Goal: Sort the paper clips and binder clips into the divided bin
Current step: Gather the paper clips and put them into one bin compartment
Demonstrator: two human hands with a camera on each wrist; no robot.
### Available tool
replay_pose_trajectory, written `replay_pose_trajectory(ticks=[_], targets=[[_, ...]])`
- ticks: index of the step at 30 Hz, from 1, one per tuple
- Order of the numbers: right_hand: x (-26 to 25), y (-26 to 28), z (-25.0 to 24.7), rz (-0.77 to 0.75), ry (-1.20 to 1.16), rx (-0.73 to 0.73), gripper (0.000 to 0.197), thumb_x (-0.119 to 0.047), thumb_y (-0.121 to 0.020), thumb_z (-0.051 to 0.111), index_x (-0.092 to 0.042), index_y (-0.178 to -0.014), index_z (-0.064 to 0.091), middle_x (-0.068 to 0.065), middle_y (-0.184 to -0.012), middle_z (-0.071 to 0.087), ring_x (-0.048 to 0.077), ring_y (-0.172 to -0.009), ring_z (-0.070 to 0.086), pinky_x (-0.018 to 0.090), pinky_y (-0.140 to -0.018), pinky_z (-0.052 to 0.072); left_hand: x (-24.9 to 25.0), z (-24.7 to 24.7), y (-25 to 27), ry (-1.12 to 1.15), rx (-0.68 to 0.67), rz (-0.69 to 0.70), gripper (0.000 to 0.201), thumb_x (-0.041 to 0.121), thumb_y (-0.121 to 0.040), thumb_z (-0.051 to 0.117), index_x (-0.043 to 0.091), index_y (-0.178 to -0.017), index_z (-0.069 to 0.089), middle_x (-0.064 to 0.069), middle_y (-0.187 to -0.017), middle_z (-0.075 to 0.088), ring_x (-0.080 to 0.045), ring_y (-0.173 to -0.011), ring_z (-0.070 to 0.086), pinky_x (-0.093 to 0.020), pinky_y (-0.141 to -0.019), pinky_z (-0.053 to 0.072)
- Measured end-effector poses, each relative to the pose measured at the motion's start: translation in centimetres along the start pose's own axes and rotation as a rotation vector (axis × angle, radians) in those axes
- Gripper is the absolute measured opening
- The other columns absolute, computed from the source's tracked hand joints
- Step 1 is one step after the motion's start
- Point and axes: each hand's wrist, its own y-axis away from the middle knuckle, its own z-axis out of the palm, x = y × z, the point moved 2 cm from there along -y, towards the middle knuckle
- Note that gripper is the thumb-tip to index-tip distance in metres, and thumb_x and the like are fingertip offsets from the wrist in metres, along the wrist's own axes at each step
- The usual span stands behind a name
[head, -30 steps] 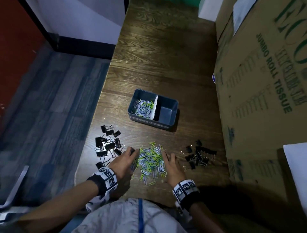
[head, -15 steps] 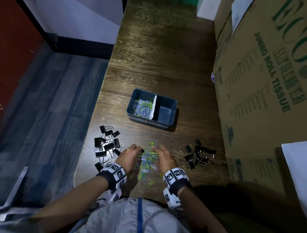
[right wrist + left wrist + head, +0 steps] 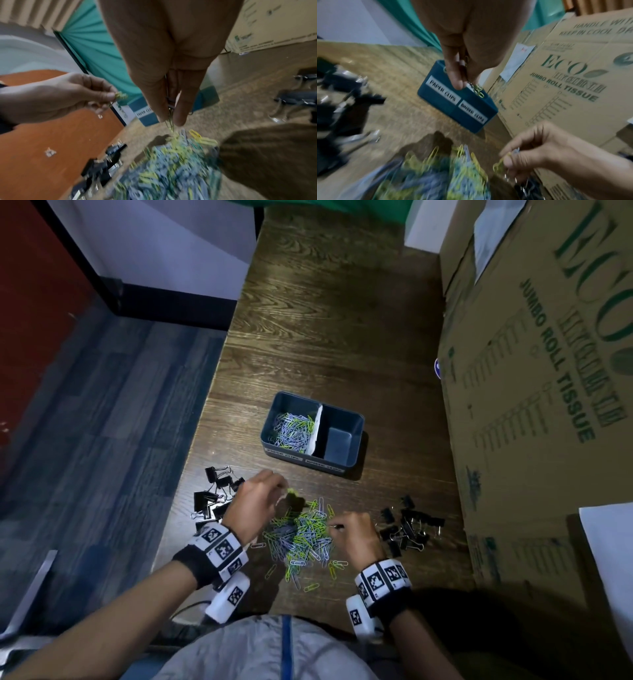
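Now your bin (image 3: pixel 352 429) sits beyond the paper clips (image 3: pixel 301 534), binder clips (image 3: pixel 409 525) flanking them. Your left hand (image 3: pixel 255 501) and right hand (image 3: pixel 354 530) each pinch some paper clips: carry them to the bin's left compartment next. Only your left wrist view shows the labels (image 3: pixel 444 93).

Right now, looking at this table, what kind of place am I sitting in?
Probably a storeroom or back office, though that is a guess. Large cardboard cartons printed "Jumbo Roll Tissue" are stacked against the wooden table, and the blue divided bin with loose paper clips suggests office supplies.
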Motion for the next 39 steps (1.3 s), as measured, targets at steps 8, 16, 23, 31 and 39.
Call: replay_pose_trajectory(ticks=[8,16,23,31,39], targets=[[-2.5,-0.3,-3.5,-0.11,-0.083,0.066,0.014,-0.014,-0.088,0.072,-0.014,-0.101,0.077,0.004,-0.1,0.076,0.013,-0.085,0.071,0.031,-0.084,0.059,3.0,-4.4,-8.2,-0.007,0.249,0.108,0.015,0.003,-0.087,0.065,0.013,-0.098,0.067,-0.002,-0.094,0.064,-0.014,-0.078,0.06,-0.028,-0.074,0.052],[-9.7,-5.2,-10.0,-0.304,-0.167,0.262,0.01,-0.008,-0.087,0.07,-0.011,-0.09,0.079,0.006,-0.093,0.077,0.016,-0.085,0.069,0.025,-0.084,0.053,0.4,-1.5,-6.5,-0.053,0.166,0.013,0.017,-0.001,-0.087,0.063,0.008,-0.1,0.067,-0.006,-0.092,0.067,-0.016,-0.077,0.061,-0.025,-0.074,0.052],[-11.2,-9.2,-8.8,-0.271,-0.17,0.201,0.037,-0.013,-0.083,0.077,-0.015,-0.119,0.071,0.009,-0.117,0.072,0.023,-0.105,0.067,0.038,-0.098,0.052,-3.2,4.1,1.2,-0.211,-0.359,-0.254,0.038,0.018,-0.085,0.068,0.014,-0.12,0.053,-0.005,-0.114,0.055,-0.026,-0.102,0.06,-0.036,-0.089,0.051],[-2.0,-3.7,1.1,-0.045,-0.131,-0.073,0.044,-0.023,-0.08,0.081,-0.022,-0.121,0.067,-0.002,-0.123,0.068,0.013,-0.101,0.067,0.038,-0.091,0.057,-4.2,6.5,5.8,-0.375,-0.562,-0.113,0.091,0.058,-0.077,0.066,0.021,-0.146,0.02,-0.007,-0.135,0.03,-0.023,-0.119,0.038,-0.04,-0.085,0.052],[3.0,-0.3,4.5,0.048,0.177,-0.049,0.117,-0.035,-0.059,0.092,-0.04,-0.152,0.022,0.003,-0.141,0.029,0.025,-0.128,0.033,0.044,-0.105,0.042,-3.6,8.4,5.2,-0.387,-0.575,-0.101,0.1,0.045,-0.081,0.07,0.025,-0.151,0.002,-0.014,-0.141,0.022,-0.024,-0.115,0.045,-0.036,-0.084,0.055]])
